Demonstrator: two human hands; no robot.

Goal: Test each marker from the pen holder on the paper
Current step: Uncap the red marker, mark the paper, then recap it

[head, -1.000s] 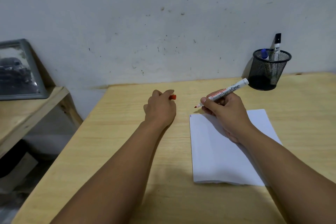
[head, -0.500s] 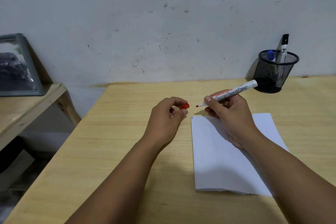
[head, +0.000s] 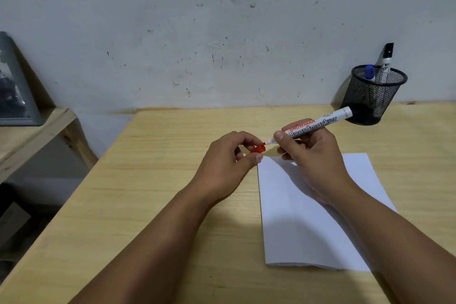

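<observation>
Shelf (head: 32, 136): pale raw timber at the far left, carrying a grey framed object that is cut off by the edge of view; I cannot tell what it shows.
Desk (head: 153, 180): light wood with straight grain, matte, flat; it carries everything for the task.
Left hand (head: 227, 165): grip closed on the red cap (head: 258, 149) between thumb and fingertips; the cap is a short, smooth plastic cylinder, open end toward the marker.
Red marker (head: 313, 126): white round barrel, glossy, printed "Boardmarker"; its tip sits right at the cap mouth, above the desk just off the top left corner of the paper. I cannot tell whether tip and cap touch.
Right hand (head: 311, 158): grip closed around the barrel of the red marker, in a writing hold.
Paper (head: 306, 229): white sheet, flat, bottom edge slightly rough; a tiny mark near the top left corner is too small to read.
Pen holder (head: 370, 96): black wire mesh cup, round, at the back right against the wall; a blue-capped marker (head: 369, 72) and a black-capped marker (head: 387, 61) stand in it.
Progress: I judge this is the first marker, being capped; two in the holder are left.
</observation>
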